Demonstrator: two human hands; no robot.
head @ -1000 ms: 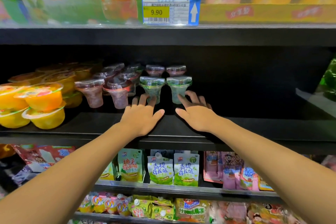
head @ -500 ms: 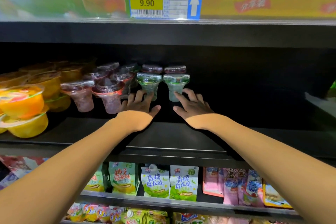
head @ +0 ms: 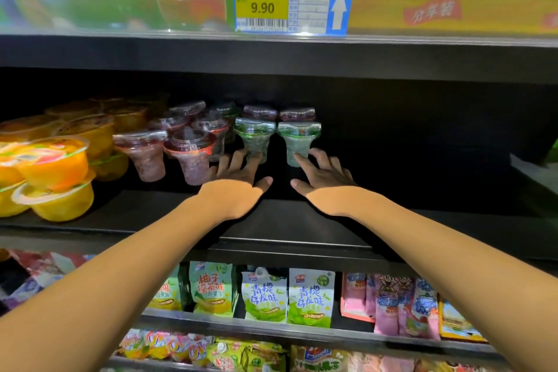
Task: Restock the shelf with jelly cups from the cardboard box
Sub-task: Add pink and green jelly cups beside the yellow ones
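Two green jelly cups, the left green cup and the right green cup, are standing upright side by side on the black shelf, with purple-lidded cups directly behind. Each is being touched at its narrow base by extended fingertips: the left hand under the left cup, the right hand under the right. Both hands are lying spread and flat, gripping nothing. The cups are lying straight ahead of the fingertips, deeper into the shelf.

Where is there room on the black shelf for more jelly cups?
Free: the black shelf right of the two clear green jelly cups, and its front strip before both hands. Crowded: the left side, with purple jelly cups and orange jelly tubs.
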